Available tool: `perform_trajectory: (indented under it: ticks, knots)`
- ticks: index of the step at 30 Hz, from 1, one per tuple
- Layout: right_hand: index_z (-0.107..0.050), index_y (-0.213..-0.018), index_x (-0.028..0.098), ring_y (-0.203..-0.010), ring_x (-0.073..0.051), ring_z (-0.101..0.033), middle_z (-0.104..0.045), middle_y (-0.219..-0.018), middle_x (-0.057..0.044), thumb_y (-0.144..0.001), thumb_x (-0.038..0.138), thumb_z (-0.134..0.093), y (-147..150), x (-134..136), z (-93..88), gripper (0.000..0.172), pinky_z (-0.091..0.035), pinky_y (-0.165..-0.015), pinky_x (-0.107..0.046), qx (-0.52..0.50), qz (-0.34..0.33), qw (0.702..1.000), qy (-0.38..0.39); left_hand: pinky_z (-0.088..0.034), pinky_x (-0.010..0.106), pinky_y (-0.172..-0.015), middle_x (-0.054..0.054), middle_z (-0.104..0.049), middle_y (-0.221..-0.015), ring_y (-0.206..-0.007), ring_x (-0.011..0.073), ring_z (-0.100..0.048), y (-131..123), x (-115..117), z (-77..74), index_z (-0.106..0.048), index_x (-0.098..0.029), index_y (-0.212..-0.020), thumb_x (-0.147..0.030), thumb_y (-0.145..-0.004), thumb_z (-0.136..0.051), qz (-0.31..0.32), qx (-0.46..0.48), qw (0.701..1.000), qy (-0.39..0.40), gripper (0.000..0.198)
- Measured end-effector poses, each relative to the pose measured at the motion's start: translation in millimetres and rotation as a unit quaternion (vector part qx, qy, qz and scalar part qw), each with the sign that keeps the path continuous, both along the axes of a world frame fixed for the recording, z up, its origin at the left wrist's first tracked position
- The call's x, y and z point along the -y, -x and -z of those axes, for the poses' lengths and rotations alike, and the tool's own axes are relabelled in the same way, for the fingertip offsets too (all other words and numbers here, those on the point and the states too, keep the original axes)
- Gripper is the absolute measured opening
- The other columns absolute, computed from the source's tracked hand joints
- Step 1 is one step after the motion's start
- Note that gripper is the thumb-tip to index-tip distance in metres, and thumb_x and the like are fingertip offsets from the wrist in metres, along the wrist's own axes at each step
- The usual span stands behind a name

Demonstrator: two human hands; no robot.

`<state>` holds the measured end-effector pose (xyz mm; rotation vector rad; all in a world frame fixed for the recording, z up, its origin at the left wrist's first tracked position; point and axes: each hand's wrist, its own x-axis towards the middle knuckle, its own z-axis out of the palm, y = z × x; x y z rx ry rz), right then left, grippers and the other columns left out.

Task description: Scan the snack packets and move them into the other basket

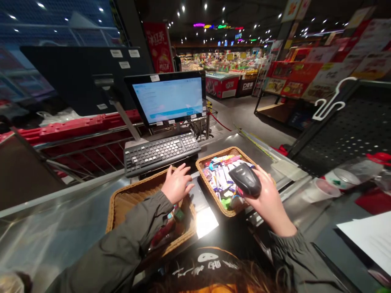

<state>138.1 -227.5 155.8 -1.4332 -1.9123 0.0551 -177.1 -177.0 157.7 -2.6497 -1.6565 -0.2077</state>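
Observation:
My right hand (264, 197) is wrapped round a black handheld barcode scanner (246, 179), held above the right wicker basket (224, 211). That basket is filled with small packaged items (221, 177) in white, blue, pink and green wrappers. Over the right edge of the left wicker basket (114, 205) is my left hand (177, 185), its fingers spread and nothing in them. A few items (179, 213), one of them dark green, lie in the near right part of the left basket, partly hidden by my sleeve.
A black keyboard (161, 152) and a lit monitor (169, 97) stand behind the baskets on the metal counter (61, 232). White paper (371, 236) and plastic cups (322, 189) are to the right. A black perforated panel (345, 126) with a white hanger (331, 103) rises at the right.

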Motion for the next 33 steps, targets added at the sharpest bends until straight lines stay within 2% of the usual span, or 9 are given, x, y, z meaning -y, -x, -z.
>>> perform_trajectory:
  ticks: [2,4,8,10,15,19,25,29,33]
  knots:
    - [-0.052,-0.127,0.016,-0.138,-0.04,-0.039,-0.059,-0.129,-0.018,-0.081,0.042,-0.063,-14.1,-0.8,-0.1,0.054,-0.03,-0.111,-0.066,-0.004,0.034,0.999,-0.011,-0.021,0.067,-0.113,0.008,-0.051,-0.146,-0.143,0.0316,-0.033,-28.7,-10.6,-9.1,-0.073,-0.025,-0.098,-0.04,-0.091,-0.055,0.009,0.04,0.999,-0.015,0.024]
    - [-0.051,-0.127,0.016,-0.14,-0.04,-0.038,-0.059,-0.129,-0.018,-0.083,0.046,-0.062,-23.2,-0.3,0.2,0.055,-0.03,-0.111,-0.065,-0.006,0.05,0.999,-0.016,-0.021,0.067,-0.113,0.008,-0.048,-0.148,-0.145,0.0313,-0.031,-58.9,-24.8,-7.1,-0.073,-0.025,-0.098,-0.043,-0.092,-0.054,0.008,0.065,0.998,-0.017,0.027]
    - [-0.05,-0.128,0.016,-0.139,-0.039,-0.038,-0.058,-0.13,-0.017,-0.082,0.046,-0.063,-30.9,1.6,2.2,0.056,-0.03,-0.112,-0.064,-0.006,0.048,0.999,-0.009,-0.02,0.066,-0.114,0.01,-0.05,-0.147,-0.144,0.032,-0.031,-120.9,-57.4,15.4,-0.075,-0.022,-0.087,-0.049,-0.093,-0.05,-0.021,0.063,0.998,0.006,0.037]
    - [-0.05,-0.128,0.017,-0.139,-0.038,-0.038,-0.058,-0.131,-0.017,-0.083,0.043,-0.062,-33.1,2.2,2.7,0.054,-0.029,-0.113,-0.065,-0.004,0.04,0.999,-0.004,-0.017,0.066,-0.115,0.012,-0.051,-0.146,-0.144,0.0338,-0.03,-148.0,-70.5,29.8,-0.075,-0.02,-0.091,-0.053,-0.092,-0.049,-0.033,0.045,0.998,0.009,0.042]
    - [-0.049,-0.13,0.018,-0.139,-0.039,-0.038,-0.057,-0.131,-0.017,-0.082,0.036,-0.061,-43.4,2.2,1.8,0.053,-0.029,-0.112,-0.066,-0.004,0.035,0.999,0.001,-0.003,0.064,-0.118,0.019,-0.047,-0.147,-0.147,0.0429,-0.016,-185.1,-86.0,60.1,-0.073,-0.013,-0.108,-0.053,-0.082,-0.06,-0.036,-0.004,0.999,0.028,0.05]
    - [-0.05,-0.128,0.018,-0.137,-0.038,-0.04,-0.058,-0.128,-0.018,-0.082,0.036,-0.062,-51.8,1.1,2.3,0.051,-0.033,-0.111,-0.063,-0.002,0.033,0.999,-0.008,0.002,0.067,-0.115,0.021,-0.046,-0.147,-0.147,0.0443,-0.01,-185.1,-91.4,69.9,-0.073,-0.012,-0.108,-0.04,-0.081,-0.059,-0.048,-0.006,0.998,0.05,0.041]
    - [-0.05,-0.128,0.018,-0.139,-0.039,-0.039,-0.057,-0.131,-0.018,-0.083,0.037,-0.061,-49.5,0.7,2.2,0.05,-0.028,-0.112,-0.066,-0.006,0.024,1.0,0.006,-0.01,0.069,-0.114,0.018,-0.063,-0.126,-0.142,0.0383,-0.028,-157.5,-99.5,61.6,-0.076,-0.017,-0.096,-0.017,-0.081,-0.048,-0.068,-0.003,0.997,0.042,0.032]
    - [-0.048,-0.129,0.017,-0.14,-0.038,-0.038,-0.056,-0.132,-0.018,-0.083,0.039,-0.061,-42.8,0.7,2.7,0.053,-0.027,-0.113,-0.066,-0.015,0.019,1.0,0.005,-0.013,0.071,-0.113,0.014,-0.063,-0.127,-0.142,0.0357,-0.031,-126.7,-93.3,37.6,-0.075,-0.019,-0.096,-0.015,-0.08,-0.051,-0.079,0.011,0.997,0.02,0.029]
    - [-0.049,-0.128,0.017,-0.139,-0.04,-0.038,-0.056,-0.132,-0.018,-0.082,0.039,-0.063,-33.2,0.5,2.7,0.053,-0.029,-0.111,-0.067,-0.009,-0.001,1.0,-0.001,-0.01,0.068,-0.116,0.006,-0.059,-0.137,-0.143,0.0344,-0.03,-89.9,-72.3,-6.6,-0.075,-0.022,-0.081,-0.022,-0.079,-0.061,-0.066,0.047,0.996,-0.023,0.014]
